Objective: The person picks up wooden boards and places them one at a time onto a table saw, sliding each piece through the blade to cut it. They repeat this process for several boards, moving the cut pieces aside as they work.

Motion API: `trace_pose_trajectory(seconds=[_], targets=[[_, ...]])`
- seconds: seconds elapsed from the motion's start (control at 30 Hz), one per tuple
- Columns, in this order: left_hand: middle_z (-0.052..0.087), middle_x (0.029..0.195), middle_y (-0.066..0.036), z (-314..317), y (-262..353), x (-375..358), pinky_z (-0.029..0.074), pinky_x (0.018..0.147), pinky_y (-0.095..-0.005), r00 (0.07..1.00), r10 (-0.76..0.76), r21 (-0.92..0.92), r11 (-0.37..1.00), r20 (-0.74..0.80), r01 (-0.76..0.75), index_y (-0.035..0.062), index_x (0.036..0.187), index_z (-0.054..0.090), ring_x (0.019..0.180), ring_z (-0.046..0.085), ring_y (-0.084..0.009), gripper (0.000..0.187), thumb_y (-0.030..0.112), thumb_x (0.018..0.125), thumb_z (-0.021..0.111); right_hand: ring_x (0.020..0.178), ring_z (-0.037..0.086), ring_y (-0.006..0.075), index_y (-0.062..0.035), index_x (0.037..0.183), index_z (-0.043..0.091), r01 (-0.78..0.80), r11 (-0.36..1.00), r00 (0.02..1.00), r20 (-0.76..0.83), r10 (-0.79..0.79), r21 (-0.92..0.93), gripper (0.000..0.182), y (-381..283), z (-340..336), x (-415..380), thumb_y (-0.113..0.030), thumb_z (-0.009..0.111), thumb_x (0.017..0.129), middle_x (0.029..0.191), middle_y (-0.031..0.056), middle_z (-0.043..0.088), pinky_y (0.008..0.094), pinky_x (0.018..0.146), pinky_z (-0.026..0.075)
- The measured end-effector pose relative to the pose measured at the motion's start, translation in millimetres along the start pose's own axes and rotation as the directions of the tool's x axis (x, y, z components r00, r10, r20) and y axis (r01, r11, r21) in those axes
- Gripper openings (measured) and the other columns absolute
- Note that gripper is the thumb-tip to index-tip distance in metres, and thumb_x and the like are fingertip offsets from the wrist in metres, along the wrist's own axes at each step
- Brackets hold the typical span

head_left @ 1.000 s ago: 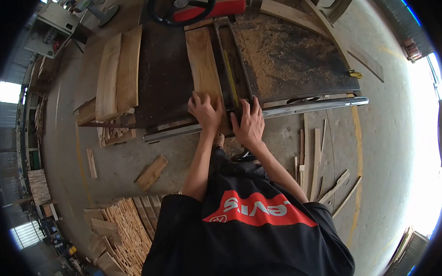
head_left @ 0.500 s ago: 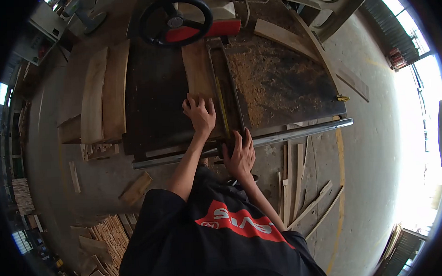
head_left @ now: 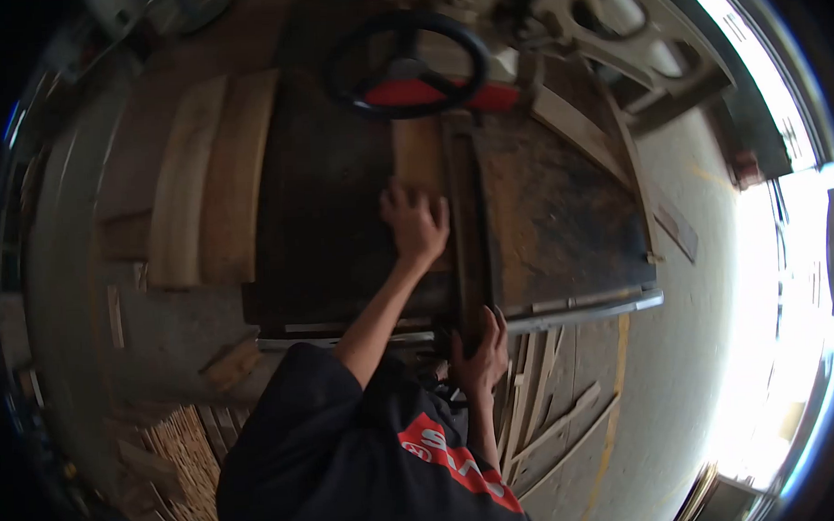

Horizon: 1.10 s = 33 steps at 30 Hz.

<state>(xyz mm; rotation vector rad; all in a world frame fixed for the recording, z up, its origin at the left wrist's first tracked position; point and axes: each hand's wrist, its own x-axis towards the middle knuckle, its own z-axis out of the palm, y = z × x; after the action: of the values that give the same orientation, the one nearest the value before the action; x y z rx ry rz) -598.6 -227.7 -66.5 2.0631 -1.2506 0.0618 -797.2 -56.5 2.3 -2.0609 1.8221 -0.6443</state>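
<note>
A flat wooden board (head_left: 419, 152) lies lengthwise on the dark machine table (head_left: 319, 218), along the left side of a long metal fence (head_left: 470, 208). My left hand (head_left: 418, 226) rests on the near part of the board, fingers spread and slightly bent; part of the board is hidden beneath it. At the near end of the fence is my right hand (head_left: 481, 357), its thumb on the left side and its fingers on the right, around the fence end. Motion blur softens both hands.
A black handwheel (head_left: 405, 63) with a red panel (head_left: 430, 95) stands at the table's far side. Wide boards (head_left: 189, 186) lie at left, a long plank (head_left: 583, 135) at far right. A metal rail (head_left: 589, 311) runs along the front edge. Wood strips (head_left: 181, 466) lie on the floor.
The view has shifted, so the table, fence and both hands appear farther right and lower. My left hand stays on the board and my right hand stays at the fence end.
</note>
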Motion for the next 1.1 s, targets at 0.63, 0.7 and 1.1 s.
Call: trace_pose_trajectory(seconds=[0.63, 0.7, 1.1], targets=[[0.038, 0.152, -0.042, -291, -286, 121, 0.031, 0.119, -0.0635, 0.918, -0.315, 0.639, 0.661, -0.241, 0.394, -0.0011, 0.144, 0.054, 0.146, 0.039, -0.0503, 0.11, 0.074, 0.07, 0.083, 0.137, 0.051, 0.0458, -0.0089, 0.15, 0.049, -0.005, 0.999, 1.0, -0.012, 0.004, -0.045, 0.07, -10, 9, -1, -0.03, 0.077, 0.089, 0.148, 0.0239, 0.051, 0.053, 0.11, 0.044], [0.037, 0.153, -0.042, -317, -339, 112, 0.032, 0.117, -0.0667, 0.844, -0.532, 0.315, 0.792, -0.064, 0.523, -0.0008, 0.148, 0.051, 0.147, 0.033, -0.0541, 0.119, 0.078, 0.064, 0.084, 0.137, 0.051, 0.0456, -0.0107, 0.15, 0.049, 0.001, 0.999, 1.0, -0.017, -0.002, -0.047, 0.07, -7, 12, 0, -0.03, 0.077, 0.089, 0.149, 0.0237, 0.05, 0.0526, 0.11, 0.044], [0.048, 0.149, -0.035, -310, -276, 70, 0.035, 0.116, -0.0673, 0.86, -0.51, 0.495, 0.754, 0.025, 0.432, -0.0006, 0.143, 0.057, 0.144, 0.04, -0.053, 0.112, 0.073, 0.064, 0.086, 0.134, 0.053, 0.0453, -0.0164, 0.149, 0.051, 0.037, 0.997, 0.999, -0.027, -0.039, -0.065, 0.066, 2, 9, -6, -0.038, 0.075, 0.091, 0.15, 0.0215, 0.049, 0.0515, 0.106, 0.048]])
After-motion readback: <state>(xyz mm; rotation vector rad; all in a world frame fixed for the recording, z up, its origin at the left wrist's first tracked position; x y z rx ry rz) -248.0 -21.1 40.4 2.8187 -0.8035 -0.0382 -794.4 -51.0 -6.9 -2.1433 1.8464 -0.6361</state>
